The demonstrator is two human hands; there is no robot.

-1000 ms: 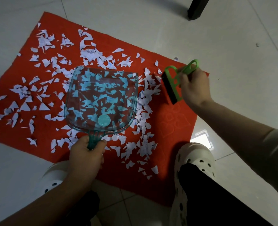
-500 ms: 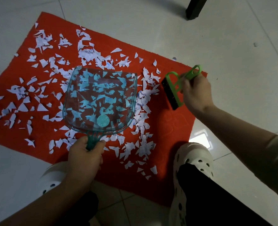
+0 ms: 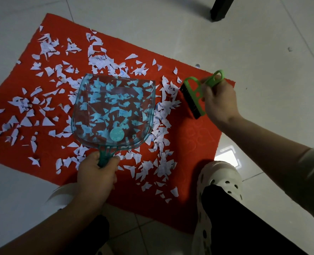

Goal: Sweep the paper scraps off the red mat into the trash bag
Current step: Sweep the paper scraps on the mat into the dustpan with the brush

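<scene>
Your left hand (image 3: 95, 173) grips the handle of the clear teal dustpan (image 3: 114, 109) over the mat's middle. Your right hand (image 3: 218, 102) is curled round the green brush (image 3: 195, 94), bristles down near the mat's right edge. The red mat (image 3: 195, 137) lies on pale floor tiles (image 3: 263, 43), with a dark furniture leg (image 3: 219, 8) far right. White paper scraps (image 3: 46, 122) are scattered across the mat from its left side to a dense band between dustpan and brush.

The left hand (image 3: 95, 178) covers most of the dustpan (image 3: 114, 111) handle, the right hand (image 3: 219, 102) part of the brush (image 3: 193, 94) grip, and a shoe (image 3: 220, 179) hides the near right corner of the mat (image 3: 193, 137).
</scene>
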